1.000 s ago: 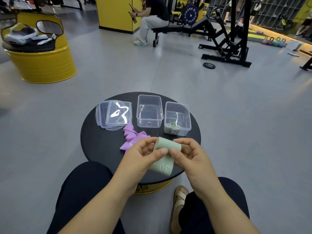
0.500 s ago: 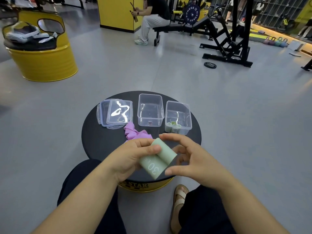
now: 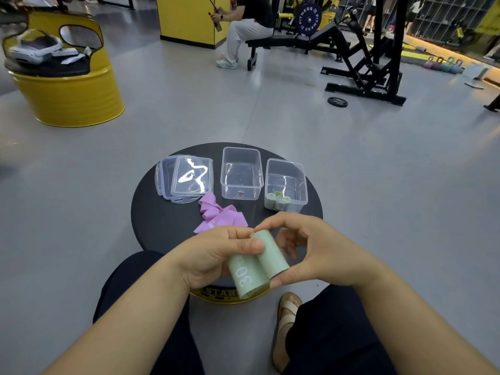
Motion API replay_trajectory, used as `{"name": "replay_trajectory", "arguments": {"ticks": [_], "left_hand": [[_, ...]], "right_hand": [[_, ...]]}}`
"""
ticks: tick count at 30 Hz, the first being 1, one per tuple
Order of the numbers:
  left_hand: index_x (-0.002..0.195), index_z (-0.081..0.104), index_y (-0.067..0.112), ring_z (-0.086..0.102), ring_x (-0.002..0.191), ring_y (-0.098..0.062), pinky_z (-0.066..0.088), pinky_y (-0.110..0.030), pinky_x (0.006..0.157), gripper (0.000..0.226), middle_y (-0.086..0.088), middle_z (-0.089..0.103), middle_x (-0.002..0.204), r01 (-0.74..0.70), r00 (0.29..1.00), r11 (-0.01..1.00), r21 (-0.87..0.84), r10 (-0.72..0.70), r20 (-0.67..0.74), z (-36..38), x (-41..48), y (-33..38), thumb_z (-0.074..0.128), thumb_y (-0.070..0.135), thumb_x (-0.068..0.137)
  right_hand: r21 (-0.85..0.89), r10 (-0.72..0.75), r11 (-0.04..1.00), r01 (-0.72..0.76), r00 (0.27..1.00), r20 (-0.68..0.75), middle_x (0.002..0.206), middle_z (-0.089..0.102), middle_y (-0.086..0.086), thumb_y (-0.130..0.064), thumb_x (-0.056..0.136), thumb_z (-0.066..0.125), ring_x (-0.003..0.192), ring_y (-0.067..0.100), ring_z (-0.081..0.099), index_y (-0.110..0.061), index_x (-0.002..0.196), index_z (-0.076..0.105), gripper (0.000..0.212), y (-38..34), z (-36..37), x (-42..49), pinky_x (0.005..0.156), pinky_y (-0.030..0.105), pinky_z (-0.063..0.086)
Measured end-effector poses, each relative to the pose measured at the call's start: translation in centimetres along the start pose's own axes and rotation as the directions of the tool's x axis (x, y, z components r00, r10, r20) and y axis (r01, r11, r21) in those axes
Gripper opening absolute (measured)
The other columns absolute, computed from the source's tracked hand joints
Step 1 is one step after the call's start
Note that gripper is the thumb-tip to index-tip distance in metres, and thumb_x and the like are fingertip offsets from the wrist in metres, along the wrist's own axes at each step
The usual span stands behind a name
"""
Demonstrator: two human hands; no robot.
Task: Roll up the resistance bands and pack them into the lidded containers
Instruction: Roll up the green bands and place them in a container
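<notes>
Gym floor, grey, with weight racks far off; round black bench [image 3: 162, 220] lies under and ahead of your grips.

Item: green resistance band [image 3: 257, 266], marked "30", partly rolled, held above the near bench edge between both grips.
Left grip [image 3: 213, 255]: closed round the flat tail, thumb pressed on top beside the roll.
Right grip [image 3: 316, 253]: curled, forefinger on the roll's far end, thumb at its near end.

Handling, as judged: light, thin, limp and somewhat springy. The roll will likely loosen if you release it. Take hold across the roll's full width and keep the tail taut.

Also listed:
- purple band [image 3: 220, 216], unrolled, just beyond your left grip
- empty clear container [image 3: 224, 169], further beyond
- second container [image 3: 270, 182], beyond your right grip, with a green roll already inside
- stacked lids [image 3: 189, 177], beyond and to the left of your left grip

Change from half a second earlier: your right grip was spread wide. Now it brackets the roll, which looks thicker, with less tail showing.
</notes>
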State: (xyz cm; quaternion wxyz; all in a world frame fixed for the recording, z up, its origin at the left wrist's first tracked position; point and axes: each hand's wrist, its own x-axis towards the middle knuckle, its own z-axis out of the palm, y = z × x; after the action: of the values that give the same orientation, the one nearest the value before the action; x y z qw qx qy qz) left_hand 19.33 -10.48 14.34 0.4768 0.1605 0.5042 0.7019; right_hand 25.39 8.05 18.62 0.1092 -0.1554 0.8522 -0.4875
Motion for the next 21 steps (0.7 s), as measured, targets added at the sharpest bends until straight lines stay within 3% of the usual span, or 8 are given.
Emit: {"name": "replay_trajectory", "arguments": {"ticks": [3,6,8,10,13,16,18,21], "left_hand": [[0.1,0.068,0.002,0.068,0.077,-0.017,0.054,-0.025,0.066,0.071,-0.01,0.07,0.088,0.005,1.0,0.998,-0.067,-0.005,0.014,-0.1,-0.2,-0.3,0.092,0.038,0.044],[0.11,0.061,-0.007,0.067,0.072,-0.015,0.053,-0.022,0.06,0.076,-0.009,0.07,0.084,0.025,0.999,0.994,-0.102,-0.029,-0.041,0.2,-0.5,-0.5,0.091,0.027,0.048],[0.111,0.058,-0.01,0.067,0.067,-0.014,0.052,-0.021,0.056,0.059,-0.009,0.07,0.08,0.022,0.991,0.995,-0.101,-0.035,-0.132,0.3,-0.4,-0.6,0.079,0.015,0.062],[0.106,0.062,-0.007,0.067,0.066,-0.014,0.052,-0.021,0.056,0.042,-0.009,0.07,0.079,0.019,0.983,0.995,-0.096,-0.036,-0.18,0.4,-0.3,-0.6,0.066,0.01,0.068],[0.092,0.07,0.002,0.067,0.07,-0.015,0.055,-0.022,0.064,0.023,-0.01,0.07,0.083,0.004,0.978,0.999,-0.052,-0.014,-0.208,0.5,-0.3,-0.4,0.074,0.005,0.07],[0.093,0.072,0.007,0.068,0.073,-0.013,0.054,-0.021,0.065,0.024,-0.006,0.072,0.084,-0.011,0.98,1.0,-0.015,0.008,-0.199,0.8,-0.3,-0.2,0.069,0.003,0.069],[0.093,0.072,0.008,0.068,0.072,-0.012,0.053,-0.02,0.063,0.024,-0.006,0.072,0.083,-0.013,0.983,1.0,-0.009,0.011,-0.182,0.9,-0.1,-0.2,0.071,0.0,0.07],[0.085,0.075,0.011,0.065,0.07,-0.012,0.052,-0.021,0.061,0.019,-0.005,0.07,0.08,-0.006,0.982,1.0,-0.002,0.006,-0.19,1.0,-0.1,-0.4,0.064,0.014,0.07]], "right_hand": [[0.042,-0.003,0.999,0.006,0.998,-0.061,0.074,0.057,0.011,-0.028,0.054,0.088,0.065,0.019,0.046,-0.037,0.105,0.061,0.058,0.3,-0.1,-0.1,0.063,0.042,0.044],[0.061,-0.002,0.998,0.009,0.993,-0.118,0.085,0.058,0.024,-0.032,0.051,0.087,0.066,0.017,0.047,-0.036,0.103,0.061,0.058,0.6,-0.4,-0.1,0.063,0.043,0.044],[0.039,-0.01,0.999,0.015,0.992,-0.128,0.085,0.058,0.026,-0.032,0.051,0.088,0.066,0.017,0.047,-0.035,0.103,0.061,0.059,0.6,-0.6,-0.1,0.063,0.044,0.044],[-0.007,-0.023,1.0,0.022,0.99,-0.137,0.084,0.058,0.02,-0.026,0.053,0.089,0.065,0.015,0.049,-0.032,0.104,0.062,0.058,0.7,-0.7,-0.1,0.065,0.042,0.044],[-0.116,-0.053,0.993,0.038,0.99,-0.128,0.082,0.057,-0.003,-0.023,0.056,0.089,0.065,0.009,0.05,-0.031,0.107,0.061,0.059,0.7,-1.2,-0.1,0.065,0.03,0.044],[-0.204,-0.08,0.977,0.058,0.992,-0.102,0.088,0.054,-0.016,-0.021,0.059,0.089,0.066,0.01,0.05,-0.031,0.107,0.059,0.058,0.9,-1.2,0.0,0.065,0.014,0.04],[-0.253,-0.093,0.965,0.066,0.991,-0.099,0.089,0.054,-0.018,-0.021,0.059,0.089,0.067,0.012,0.05,-0.031,0.107,0.059,0.058,1.0,-1.0,0.0,0.066,0.013,0.039],[-0.315,-0.094,0.948,0.055,0.99,-0.108,0.09,0.055,-0.009,-0.025,0.059,0.089,0.07,0.014,0.05,-0.031,0.106,0.058,0.057,1.3,-0.7,0.1,0.064,0.015,0.039]]}}
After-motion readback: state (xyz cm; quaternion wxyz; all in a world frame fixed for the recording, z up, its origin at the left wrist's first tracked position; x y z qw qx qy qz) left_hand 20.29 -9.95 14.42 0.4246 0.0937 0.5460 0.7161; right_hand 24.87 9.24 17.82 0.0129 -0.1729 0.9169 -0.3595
